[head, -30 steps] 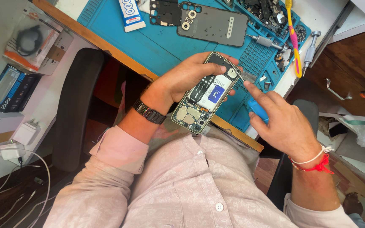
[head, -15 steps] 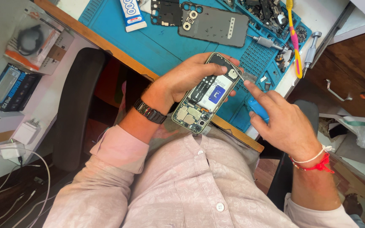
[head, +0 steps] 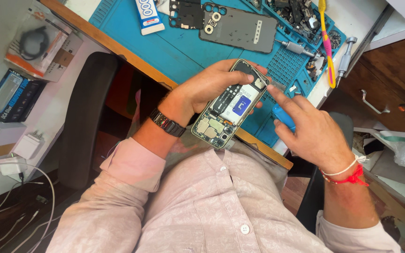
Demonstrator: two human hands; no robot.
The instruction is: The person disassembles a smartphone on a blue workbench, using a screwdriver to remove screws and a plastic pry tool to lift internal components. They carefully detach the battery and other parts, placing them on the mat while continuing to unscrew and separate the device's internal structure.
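Note:
My left hand (head: 207,89) grips an opened smartphone (head: 230,105) with its back cover off, so the battery and circuit boards show. The phone is held tilted above the edge of the blue work mat (head: 183,51). My right hand (head: 312,133) is just right of the phone, its forefinger stretched toward the phone's upper end and the other fingers curled around a small blue object (head: 283,115). A dark watch is on my left wrist, and red and white threads circle my right wrist.
On the mat lie a grey phone back cover (head: 240,28), a black frame part (head: 187,14), a white tube (head: 148,16), a pink and yellow tool (head: 326,47) and several small parts. Boxes (head: 10,96), chargers (head: 26,145) and cables sit left. Drawers (head: 385,98) are right.
My right forefinger has edged closer to the phone's upper end. The left hand keeps the phone in about the same place.

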